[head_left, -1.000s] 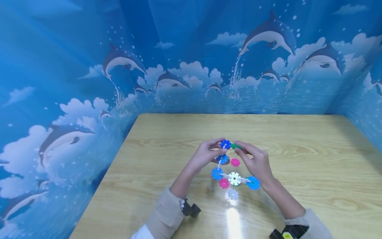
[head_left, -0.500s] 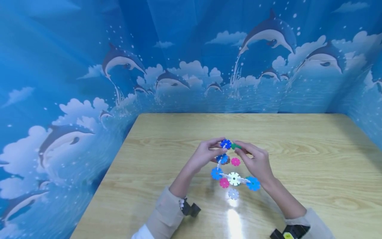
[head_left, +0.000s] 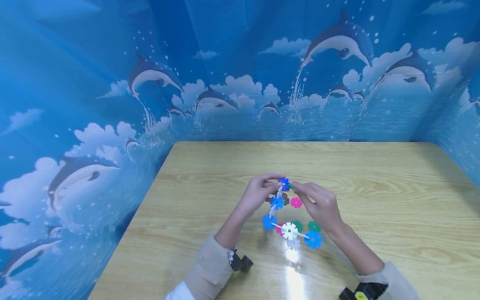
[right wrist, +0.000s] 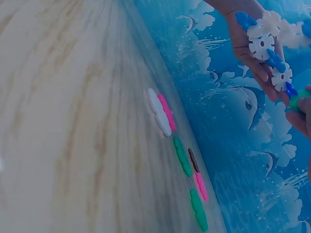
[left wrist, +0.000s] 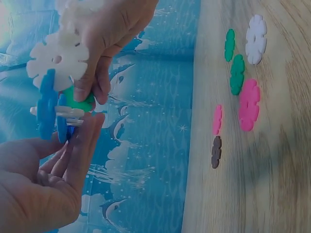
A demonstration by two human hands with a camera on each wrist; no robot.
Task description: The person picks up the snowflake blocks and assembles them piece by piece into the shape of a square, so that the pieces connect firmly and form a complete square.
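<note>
A chain of interlocking snowflake discs, blue alternating with white (head_left: 289,231), hangs above the table between the two hands. At its upper end is a dark blue disc (head_left: 283,183), pinched by the left hand (head_left: 256,195). The right hand (head_left: 321,205) pinches a green snowflake disc (left wrist: 80,100) between thumb and fingers, right up against the dark blue one. Fingertips cover much of the green disc, so how far the two discs interlock cannot be told. A light blue disc (head_left: 313,239) forms the chain's lower end.
Loose discs lie on the wooden table (head_left: 210,166) beneath the chain: pink (head_left: 296,202), brown (left wrist: 216,152), white (head_left: 293,244), a second pink (left wrist: 250,105) and two green (head_left: 314,226). A dolphin-printed blue curtain (head_left: 240,83) stands behind the table.
The right hand has shifted slightly left, bringing the green disc closer against the dark blue one. The chain's lower part has swung down and left, uncovering green discs on the table.
</note>
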